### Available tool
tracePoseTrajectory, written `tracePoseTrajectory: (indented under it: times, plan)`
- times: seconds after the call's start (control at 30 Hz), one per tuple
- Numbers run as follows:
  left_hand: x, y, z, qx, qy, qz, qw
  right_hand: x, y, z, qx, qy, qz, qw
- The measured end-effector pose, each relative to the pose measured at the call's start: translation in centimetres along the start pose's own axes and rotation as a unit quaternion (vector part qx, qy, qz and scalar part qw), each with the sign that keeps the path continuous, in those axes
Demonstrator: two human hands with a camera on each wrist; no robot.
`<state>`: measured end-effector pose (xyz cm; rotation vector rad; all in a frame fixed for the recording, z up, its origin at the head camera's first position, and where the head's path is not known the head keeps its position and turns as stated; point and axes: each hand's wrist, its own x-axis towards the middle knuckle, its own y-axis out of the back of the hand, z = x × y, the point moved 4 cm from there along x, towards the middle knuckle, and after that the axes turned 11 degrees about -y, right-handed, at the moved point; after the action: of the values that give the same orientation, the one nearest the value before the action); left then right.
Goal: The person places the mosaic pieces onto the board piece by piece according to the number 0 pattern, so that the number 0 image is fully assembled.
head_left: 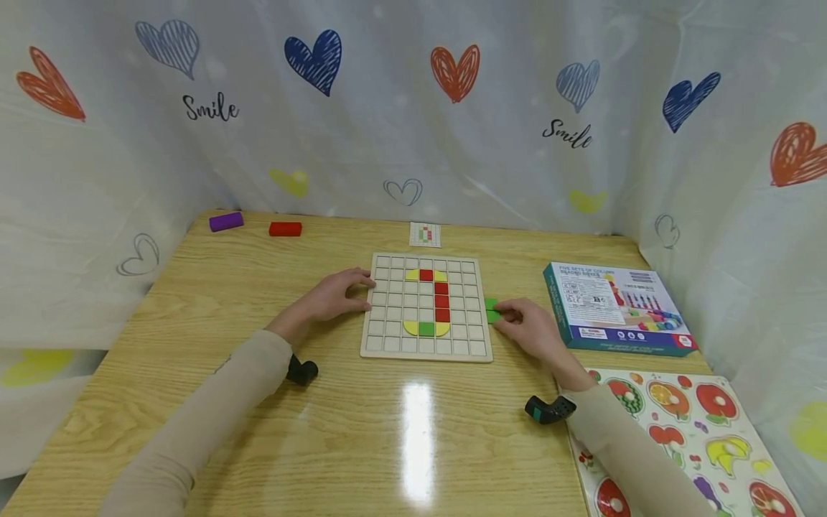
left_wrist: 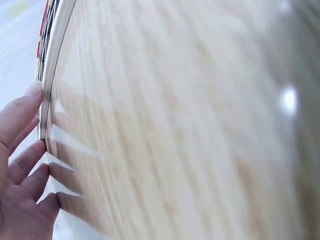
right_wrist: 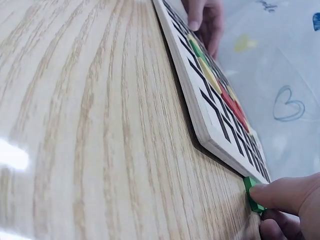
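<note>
While pinched: green piece [head_left: 492, 310]

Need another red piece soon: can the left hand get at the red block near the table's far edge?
Probably yes. The left hand rests on the grid board's left edge, and only bare table lies between it and the red block; the purple block sits off to the side.

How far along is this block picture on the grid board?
Partly done. The grid board already holds red blocks, yellow pieces and one green block. In hand: the right hand pinches another green block at the board's right edge, while the left hand steadies the left edge. Most squares remain bare; a purple block and red block lie unused.
</note>
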<state>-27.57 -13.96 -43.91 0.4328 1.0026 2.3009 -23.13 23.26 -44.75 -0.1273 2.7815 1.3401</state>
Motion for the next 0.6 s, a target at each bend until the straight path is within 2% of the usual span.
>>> tracePoseTrajectory:
  times: [0.3, 0.43, 0.6]
  plan:
    - [-0.05, 0.08, -0.06, 0.004, -0.006, 0.0, 1.0, 0.02, 0.12, -0.33, -0.009, 0.009, -0.002, 1.0]
    - [-0.06, 0.06, -0.04, 0.004, -0.005, 0.001, 1.0, 0.11, 0.24, -0.08, -0.002, 0.013, 0.011, 1.0]
    - [0.03, -0.01, -0.22, 0.006, -0.004, 0.002, 1.0, 0.41, 0.48, 0.3, 0.001, -0.003, 0.029, 1.0]
